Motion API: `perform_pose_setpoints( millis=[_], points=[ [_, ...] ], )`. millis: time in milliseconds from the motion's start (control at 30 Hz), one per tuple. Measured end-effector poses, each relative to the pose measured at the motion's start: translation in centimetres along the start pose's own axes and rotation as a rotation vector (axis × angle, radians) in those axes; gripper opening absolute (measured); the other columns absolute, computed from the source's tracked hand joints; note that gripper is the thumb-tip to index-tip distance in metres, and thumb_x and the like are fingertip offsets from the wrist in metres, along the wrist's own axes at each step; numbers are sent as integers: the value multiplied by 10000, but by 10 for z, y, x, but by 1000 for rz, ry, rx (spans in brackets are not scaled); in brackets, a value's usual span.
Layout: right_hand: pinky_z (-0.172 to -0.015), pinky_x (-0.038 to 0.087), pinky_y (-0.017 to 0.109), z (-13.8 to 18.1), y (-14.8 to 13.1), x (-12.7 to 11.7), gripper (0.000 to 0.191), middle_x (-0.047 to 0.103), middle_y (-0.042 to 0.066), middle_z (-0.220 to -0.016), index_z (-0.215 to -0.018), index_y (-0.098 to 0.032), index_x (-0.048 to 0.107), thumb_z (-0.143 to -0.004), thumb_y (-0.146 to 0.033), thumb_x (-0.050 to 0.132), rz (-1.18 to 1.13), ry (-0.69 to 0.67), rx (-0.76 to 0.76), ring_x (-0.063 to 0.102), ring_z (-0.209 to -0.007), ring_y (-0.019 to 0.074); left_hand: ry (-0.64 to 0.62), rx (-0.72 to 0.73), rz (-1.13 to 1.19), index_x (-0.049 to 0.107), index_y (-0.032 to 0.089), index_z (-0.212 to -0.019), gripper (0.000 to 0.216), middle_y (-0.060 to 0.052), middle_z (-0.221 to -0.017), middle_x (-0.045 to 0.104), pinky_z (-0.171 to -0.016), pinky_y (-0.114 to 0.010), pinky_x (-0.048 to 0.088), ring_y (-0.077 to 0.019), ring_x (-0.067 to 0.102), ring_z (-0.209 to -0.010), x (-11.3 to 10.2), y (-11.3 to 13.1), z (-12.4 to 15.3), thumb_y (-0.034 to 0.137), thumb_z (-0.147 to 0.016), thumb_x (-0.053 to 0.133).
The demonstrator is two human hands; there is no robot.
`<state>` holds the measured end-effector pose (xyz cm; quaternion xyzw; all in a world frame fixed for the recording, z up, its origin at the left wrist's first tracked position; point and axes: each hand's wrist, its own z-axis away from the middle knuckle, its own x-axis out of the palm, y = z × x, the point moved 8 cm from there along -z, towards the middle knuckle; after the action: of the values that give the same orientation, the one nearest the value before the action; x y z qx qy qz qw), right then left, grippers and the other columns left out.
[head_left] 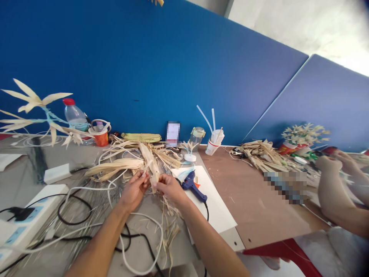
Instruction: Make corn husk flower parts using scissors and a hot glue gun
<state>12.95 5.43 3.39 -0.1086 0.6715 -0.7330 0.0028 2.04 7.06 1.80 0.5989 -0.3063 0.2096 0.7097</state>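
**Evidently mid-work: one husk leaf pinched, a heap left beside it**

A pale, dried husk leaf [152,167] is held upright over the near middle of the counter [259,215], just in front of the loose husk heap [121,166]. Its lower end is pinched from both sides. The grip of the left hand [135,189] is pressed together on it with thumb and fingertips, and that of the right hand [170,186] is closed on the same end, so the two hands almost touch.

Some finished work can be seen. Husk flowers on blue stems [37,104] are spread out at the far left, beside a water bottle [73,115] and an orange cup [100,137]. From this it is judged that earlier pieces are done and that the leaf in hand is only being shaped. No stem is seen on it, and whether any glue has been put on it cannot be told.

The blue glue gun [192,185] is laid on a white sheet [221,211] just right of the right hand and is untouched. Spare glue sticks are stood in a paper cup [212,144] further back. Much raw husk is left in the heap, so a good deal of work is judged to remain.

At the far right, a co-worker's hands [331,169] are busy near a second husk pile [261,154].
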Motion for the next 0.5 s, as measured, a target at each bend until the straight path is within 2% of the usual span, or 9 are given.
perform_pose_setpoints(
  millis=[133, 267, 400, 500],
  points=[
    [-458, 279, 179, -2, 0, -5, 108, 473, -80, -525, -641, -176, 512, -598, -188, 610, -37, 18, -30, 355, -452, 56, -23, -6, -64, 645, 140, -753, 201, 32, -629, 549, -535, -167, 412, -56, 450, -526, 5, -1, 2, 190, -619, 786],
    [-500, 321, 188, -2, -1, -6, 111, 504, -68, -577, -685, -162, 545, -600, -190, 612, -23, -21, -53, 401, -487, 62, -53, -21, -128, 662, 144, -798, 213, -5, -720, 617, -619, -206, 451, -107, 553, -652, 9, -4, 4, 196, -630, 782],
    [-515, 335, 195, 0, -3, -10, 79, 513, -60, -593, -690, -166, 544, -629, -193, 587, 80, -12, -71, 416, -509, 71, -67, -24, -137, 669, 135, -828, 245, 9, -657, 605, -561, -184, 423, -74, 502, -558, 10, -5, 5, 239, -641, 789],
    [-503, 330, 193, 2, -5, -13, 65, 491, -65, -573, -660, -175, 522, -649, -187, 585, 157, 23, -95, 407, -506, 73, -66, -34, -163, 666, 140, -824, 260, -3, -677, 634, -577, -197, 441, -92, 543, -590, 9, -6, 5, 241, -627, 803]
  ],
)
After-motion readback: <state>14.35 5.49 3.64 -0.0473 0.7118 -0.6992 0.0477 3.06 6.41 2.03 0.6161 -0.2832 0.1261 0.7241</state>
